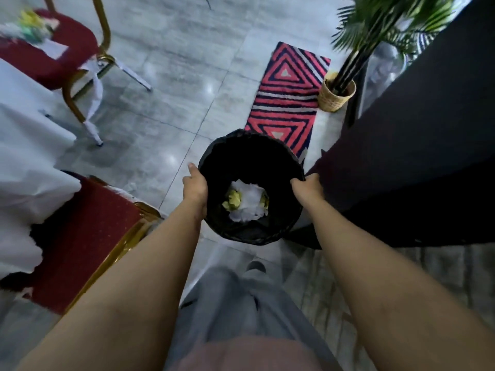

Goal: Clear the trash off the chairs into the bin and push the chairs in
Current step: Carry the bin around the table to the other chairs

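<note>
Grey marbled floor tiles (171, 76) spread under everything, with a pink-and-navy striped rug (288, 95) lying far right beside a potted palm (337, 95). Near the middle, a black-lined bin (249, 156) holds crumpled white and yellow trash (247, 202) at its bottom. Both hands grip the bin's rim: the left hand (195, 187) closed on its left edge, the right hand (308, 187) closed on its right edge. At far left a red chair (77, 38) carries blurred litter (32, 26); a nearer red chair (88, 231) sits partly under a white tablecloth (24, 145).
</note>
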